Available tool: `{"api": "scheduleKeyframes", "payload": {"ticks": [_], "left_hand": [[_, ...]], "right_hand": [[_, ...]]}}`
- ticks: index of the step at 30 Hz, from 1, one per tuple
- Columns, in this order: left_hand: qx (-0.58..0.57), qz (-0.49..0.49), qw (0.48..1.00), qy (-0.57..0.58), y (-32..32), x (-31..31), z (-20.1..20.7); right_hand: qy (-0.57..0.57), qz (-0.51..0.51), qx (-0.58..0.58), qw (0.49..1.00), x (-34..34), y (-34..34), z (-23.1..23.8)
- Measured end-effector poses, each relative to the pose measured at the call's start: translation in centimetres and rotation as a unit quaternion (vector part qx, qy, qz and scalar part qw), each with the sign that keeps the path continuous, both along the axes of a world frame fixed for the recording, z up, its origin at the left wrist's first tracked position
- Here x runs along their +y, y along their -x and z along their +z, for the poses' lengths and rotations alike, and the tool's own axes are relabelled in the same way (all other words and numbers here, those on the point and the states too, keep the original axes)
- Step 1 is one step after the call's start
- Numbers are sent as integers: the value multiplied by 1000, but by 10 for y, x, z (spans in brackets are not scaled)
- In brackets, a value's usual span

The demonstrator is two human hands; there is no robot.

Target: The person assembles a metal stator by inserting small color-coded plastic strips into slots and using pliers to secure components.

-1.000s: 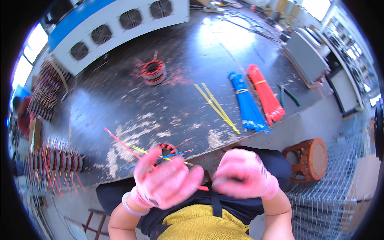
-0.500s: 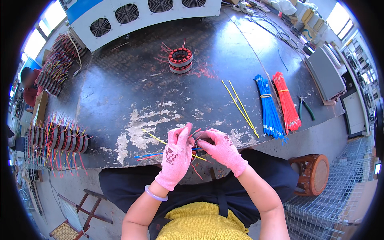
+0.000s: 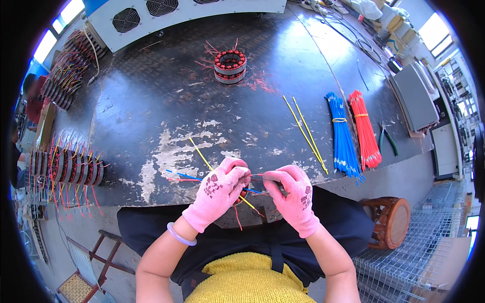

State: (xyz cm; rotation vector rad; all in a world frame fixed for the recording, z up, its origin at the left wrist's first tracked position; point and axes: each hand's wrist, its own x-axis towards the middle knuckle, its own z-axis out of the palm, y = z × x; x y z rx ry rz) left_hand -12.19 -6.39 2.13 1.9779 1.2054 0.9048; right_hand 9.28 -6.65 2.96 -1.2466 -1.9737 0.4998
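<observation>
Both my hands wear pink gloves and work close together at the table's near edge. My left hand (image 3: pixel 217 191) is closed over a mostly hidden stator, whose red windings (image 3: pixel 244 193) peek out beside the fingers. A yellow wire (image 3: pixel 200 153), a blue wire (image 3: pixel 177 173) and a red wire (image 3: pixel 183 180) stick out past this hand to the left. My right hand (image 3: pixel 293 197) pinches a thin red lead (image 3: pixel 256 174) stretched between the two hands. More loose wire ends, among them a red one (image 3: pixel 237 217), hang below the stator.
Another stator (image 3: pixel 230 71) stands at the table's far middle. Two yellow wires (image 3: pixel 305 134), a blue wire bundle (image 3: pixel 343 136), a red bundle (image 3: pixel 364 132) and green-handled pliers (image 3: pixel 389 141) lie to the right. Wired stators (image 3: pixel 76 166) line the left edge; a fan-fitted cabinet (image 3: pixel 146 22) stands behind.
My right hand has moved right and slightly down, drawing the red lead out straight. The left hand has turned and shifted over the stator; the yellow wire now points more steeply up.
</observation>
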Motion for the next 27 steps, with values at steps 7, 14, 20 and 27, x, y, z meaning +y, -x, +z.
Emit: {"api": "scheduleKeyframes", "payload": {"ticks": [7,14,20,27], "left_hand": [[99,-12,993,-58,-7,5,20],[111,9,991,-72,-14,2,20],[74,3,993,-96,-16,2,3],[90,-21,986,-136,-17,5,-4]], "right_hand": [[109,71,54,990,15,-6,8],[208,77,67,973,18,-7,20],[206,100,60,972,28,-7,15],[379,88,122,913,47,-17,0]]}}
